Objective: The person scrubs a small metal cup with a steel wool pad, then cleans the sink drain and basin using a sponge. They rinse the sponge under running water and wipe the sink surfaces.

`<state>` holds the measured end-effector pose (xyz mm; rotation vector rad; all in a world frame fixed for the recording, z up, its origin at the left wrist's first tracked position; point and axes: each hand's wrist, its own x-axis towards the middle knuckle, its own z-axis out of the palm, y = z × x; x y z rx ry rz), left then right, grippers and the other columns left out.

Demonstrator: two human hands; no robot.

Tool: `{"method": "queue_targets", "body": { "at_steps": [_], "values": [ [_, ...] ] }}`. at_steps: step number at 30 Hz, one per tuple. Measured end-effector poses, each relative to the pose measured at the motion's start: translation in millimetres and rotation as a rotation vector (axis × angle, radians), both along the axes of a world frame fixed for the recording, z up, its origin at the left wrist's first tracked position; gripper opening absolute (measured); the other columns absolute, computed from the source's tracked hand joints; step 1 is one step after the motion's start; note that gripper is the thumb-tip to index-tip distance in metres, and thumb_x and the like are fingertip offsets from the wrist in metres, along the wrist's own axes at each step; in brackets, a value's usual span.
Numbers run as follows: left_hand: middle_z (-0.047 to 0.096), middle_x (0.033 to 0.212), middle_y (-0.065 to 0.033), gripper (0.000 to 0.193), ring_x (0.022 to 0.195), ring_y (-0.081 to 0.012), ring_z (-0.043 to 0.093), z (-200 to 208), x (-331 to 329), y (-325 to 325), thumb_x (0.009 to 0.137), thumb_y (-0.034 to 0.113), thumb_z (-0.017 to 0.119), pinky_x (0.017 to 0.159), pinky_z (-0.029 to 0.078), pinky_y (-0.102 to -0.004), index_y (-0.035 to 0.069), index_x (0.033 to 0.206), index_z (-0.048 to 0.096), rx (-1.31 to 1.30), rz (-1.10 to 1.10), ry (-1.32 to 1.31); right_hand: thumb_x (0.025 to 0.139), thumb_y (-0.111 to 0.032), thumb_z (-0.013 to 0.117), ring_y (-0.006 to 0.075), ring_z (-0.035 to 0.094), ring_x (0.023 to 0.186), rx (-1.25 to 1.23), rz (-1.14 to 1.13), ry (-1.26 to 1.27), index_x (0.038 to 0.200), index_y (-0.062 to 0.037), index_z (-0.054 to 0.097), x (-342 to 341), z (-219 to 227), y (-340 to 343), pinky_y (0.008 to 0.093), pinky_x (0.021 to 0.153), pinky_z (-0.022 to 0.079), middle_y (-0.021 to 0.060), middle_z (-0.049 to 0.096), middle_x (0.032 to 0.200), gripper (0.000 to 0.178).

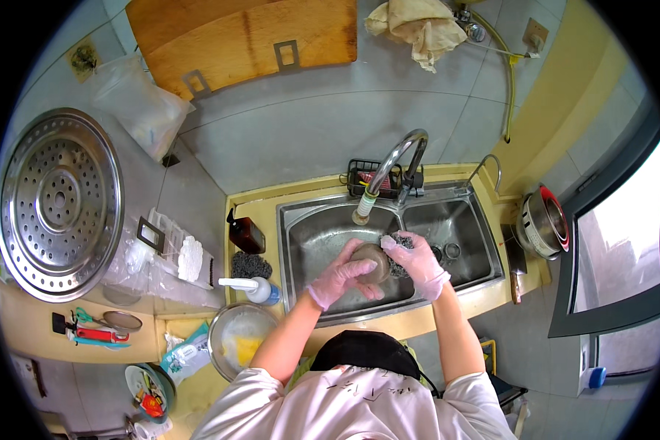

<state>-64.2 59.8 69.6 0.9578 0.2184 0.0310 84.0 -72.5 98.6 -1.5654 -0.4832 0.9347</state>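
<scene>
1. Pink-gloved left hand point(345, 277) is curled around the side of a round, brownish-grey bowl point(372, 262), and it has firm hold.
2. Pink-gloved right hand point(422, 265) is half closed on a dark grey, wiry scrubber point(399, 270), at the right edge of the bowl; whether scrubber and bowl touch, I cannot tell.
3. The bowl is above the left basin of a double stainless-steel sink point(321, 236).
4. Curved chrome faucet point(392, 156) stands behind, its spout end near the bowl.
5. Left of the sink are a dark brown pump bottle point(247, 236) and a white spray bottle point(258, 290).
</scene>
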Motion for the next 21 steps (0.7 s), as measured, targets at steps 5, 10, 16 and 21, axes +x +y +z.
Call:
{"method": "queue_targets", "body": {
  "at_steps": [5, 10, 16, 21],
  "values": [
    [0.057, 0.111, -0.0123, 0.054, 0.086, -0.0279, 0.065, -9, 9, -14, 0.086, 0.026, 0.064, 0.054, 0.057, -0.0357, 0.008, 0.129, 0.037, -0.086, 0.211, -0.04, 0.085, -0.021, 0.071, 0.0069, 0.055, 0.081, 0.236, -0.325, 0.205, 0.125, 0.0097, 0.043, -26, -43, -3, 0.0194, 0.071, 0.045, 0.0051, 0.062, 0.095, 0.058],
    [0.061, 0.103, -0.0111, 0.049, 0.068, -0.0248, 0.066, -14, 17, -19, 0.087, 0.028, 0.064, 0.046, 0.053, -0.0318, 0.006, 0.124, 0.04, -0.191, 0.365, -0.093, 0.088, -0.009, 0.064, 0.0059, 0.053, 0.083, 0.402, -0.588, 0.142, 0.118, 0.0044, 0.05, -75, -69, -1, 0.0206, 0.073, 0.045, 0.0016, 0.06, 0.094, 0.036],
    [0.061, 0.091, -0.0125, 0.052, 0.049, -0.0207, 0.06, 2, 6, -10, 0.087, 0.029, 0.064, 0.042, 0.05, -0.0286, 0.005, 0.126, 0.038, -0.03, 0.124, -0.047, 0.087, -0.01, 0.065, 0.0065, 0.054, 0.078, 0.392, -0.474, 0.038, 0.115, 0.0055, 0.054, -47, -64, -8, 0.0202, 0.07, 0.046, 0.0032, 0.061, 0.091, 0.033],
    [0.06, 0.085, -0.0103, 0.052, 0.047, -0.0197, 0.058, 4, 4, -7, 0.085, 0.03, 0.065, 0.039, 0.045, -0.0273, 0.005, 0.125, 0.041, 0.125, 0.039, 0.065, 0.086, -0.017, 0.068, 0.0081, 0.056, 0.085, 0.021, -0.084, -0.02, 0.124, 0.0125, 0.045, 0, -42, -8, 0.021, 0.073, 0.047, 0.0084, 0.063, 0.098, 0.053]
  ]
}}
